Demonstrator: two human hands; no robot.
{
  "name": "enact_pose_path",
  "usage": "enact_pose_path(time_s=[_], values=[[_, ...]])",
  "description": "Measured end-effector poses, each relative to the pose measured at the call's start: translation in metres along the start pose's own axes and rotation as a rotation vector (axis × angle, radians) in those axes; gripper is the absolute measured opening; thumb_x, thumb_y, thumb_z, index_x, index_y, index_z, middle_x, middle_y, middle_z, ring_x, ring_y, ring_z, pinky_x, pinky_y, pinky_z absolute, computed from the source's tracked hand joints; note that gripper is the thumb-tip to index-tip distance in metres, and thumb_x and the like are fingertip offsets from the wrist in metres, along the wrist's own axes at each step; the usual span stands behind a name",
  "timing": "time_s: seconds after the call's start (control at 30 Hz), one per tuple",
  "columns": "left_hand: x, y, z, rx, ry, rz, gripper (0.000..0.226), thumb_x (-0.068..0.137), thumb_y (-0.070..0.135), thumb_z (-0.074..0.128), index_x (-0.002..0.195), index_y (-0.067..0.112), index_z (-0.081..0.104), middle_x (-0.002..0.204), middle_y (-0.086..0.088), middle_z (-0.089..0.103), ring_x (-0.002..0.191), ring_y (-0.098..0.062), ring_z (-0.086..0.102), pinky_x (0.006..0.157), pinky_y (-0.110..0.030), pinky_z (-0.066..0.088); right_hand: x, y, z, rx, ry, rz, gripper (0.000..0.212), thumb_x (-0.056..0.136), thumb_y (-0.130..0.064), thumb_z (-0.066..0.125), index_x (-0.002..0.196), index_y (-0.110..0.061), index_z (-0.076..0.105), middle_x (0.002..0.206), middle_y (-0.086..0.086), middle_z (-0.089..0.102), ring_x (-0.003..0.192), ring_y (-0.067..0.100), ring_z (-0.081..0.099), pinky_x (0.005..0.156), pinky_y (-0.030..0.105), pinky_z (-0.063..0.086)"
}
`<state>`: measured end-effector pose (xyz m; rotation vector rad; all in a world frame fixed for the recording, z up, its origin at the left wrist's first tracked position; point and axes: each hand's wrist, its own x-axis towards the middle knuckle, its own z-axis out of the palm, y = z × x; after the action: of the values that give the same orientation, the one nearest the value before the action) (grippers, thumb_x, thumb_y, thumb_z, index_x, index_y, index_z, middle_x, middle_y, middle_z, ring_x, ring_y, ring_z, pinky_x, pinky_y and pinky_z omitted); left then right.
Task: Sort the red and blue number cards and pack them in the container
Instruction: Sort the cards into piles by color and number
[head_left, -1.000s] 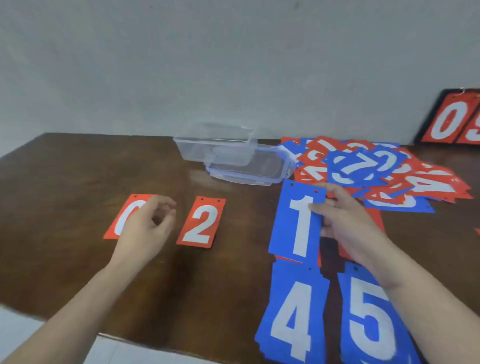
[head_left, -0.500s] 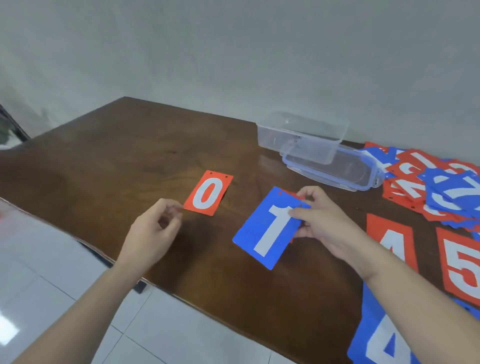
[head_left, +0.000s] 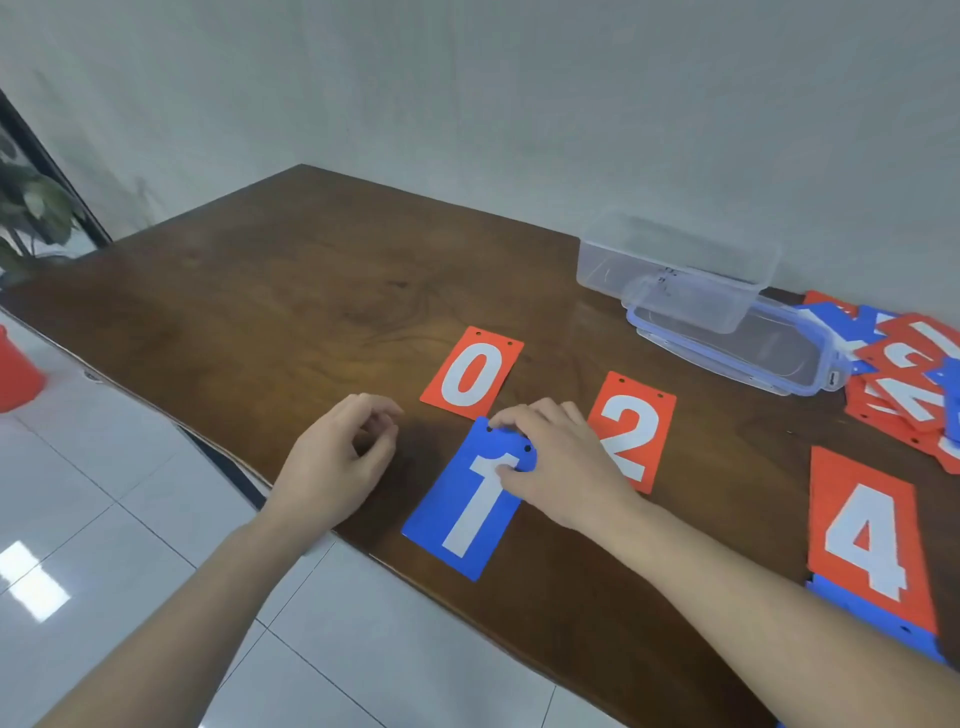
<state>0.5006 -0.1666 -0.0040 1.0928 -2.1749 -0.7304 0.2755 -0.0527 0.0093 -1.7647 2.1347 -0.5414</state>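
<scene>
The sorting is at an early stage, judging by the layout. At the frame's centre a red 0 card (head_left: 471, 372) and a red 2 card (head_left: 631, 430) lie flat on the wooden table (head_left: 311, 280), and a red 4 card (head_left: 866, 535) lies at the lower right over a blue card (head_left: 878, 618). A mixed pile of cards (head_left: 906, 374) waits unsorted at the right edge. The clear container (head_left: 675, 265), right of centre at the table's far side, looks empty, with its blue-rimmed lid (head_left: 737, 348) beside it, so no packing has begun.

The right hand (head_left: 561, 467) pinches the top of the blue 1 card (head_left: 470, 509), just below the 0. This card is a flat rectangle with a white numeral and two punched holes along its top. The left hand (head_left: 332, 467) hovers beside it, fingers loosely curled, holding nothing.
</scene>
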Motion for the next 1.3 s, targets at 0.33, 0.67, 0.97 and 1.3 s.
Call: enact_pose_path(time_s=[0.33, 0.67, 0.97, 1.3], values=[[0.039, 0.014, 0.025, 0.383, -0.284, 0.373, 0.044, 0.102, 0.037, 0.051, 0.146, 0.035, 0.047, 0.152, 0.011, 0.046, 0.139, -0.01, 0.044, 0.117, -0.038, 0.035, -0.019, 0.007, 0.006, -0.244, -0.12, -0.346, 0.043, 0.098, -0.056, 0.038, 0.136, -0.045, 0.056, 0.148, -0.015, 0.047, 0.129, 0.01, 0.037, 0.104, 0.03, 0.028], [0.053, 0.017, 0.026, 0.538, -0.506, 0.28, 0.046, 0.105, 0.044, 0.038, 0.151, 0.041, 0.036, 0.163, 0.016, 0.025, 0.15, -0.006, 0.022, 0.123, -0.033, 0.014, -0.026, 0.01, 0.003, -0.202, -0.139, -0.379, 0.039, 0.1, -0.052, 0.048, 0.138, -0.045, 0.053, 0.151, -0.015, 0.041, 0.134, 0.007, 0.029, 0.108, 0.032, 0.025], [0.062, 0.068, 0.057, 0.351, -0.416, 0.397, 0.033, 0.102, 0.038, 0.052, 0.134, 0.036, 0.059, 0.154, 0.017, 0.038, 0.137, -0.007, 0.041, 0.102, -0.019, 0.035, -0.054, 0.067, -0.041, -0.079, 0.012, -0.189, 0.035, 0.099, -0.05, 0.051, 0.133, -0.043, 0.057, 0.14, -0.021, 0.048, 0.133, 0.003, 0.032, 0.113, 0.035, 0.027], [0.067, 0.196, 0.169, 0.213, -0.553, 0.635, 0.031, 0.099, 0.043, 0.053, 0.127, 0.035, 0.063, 0.141, 0.021, 0.05, 0.13, -0.001, 0.046, 0.109, -0.02, 0.031, -0.167, 0.191, -0.124, -0.007, 0.244, 0.154, 0.025, 0.098, -0.045, 0.057, 0.121, -0.039, 0.064, 0.127, -0.022, 0.056, 0.123, 0.003, 0.045, 0.109, 0.036, 0.037]])
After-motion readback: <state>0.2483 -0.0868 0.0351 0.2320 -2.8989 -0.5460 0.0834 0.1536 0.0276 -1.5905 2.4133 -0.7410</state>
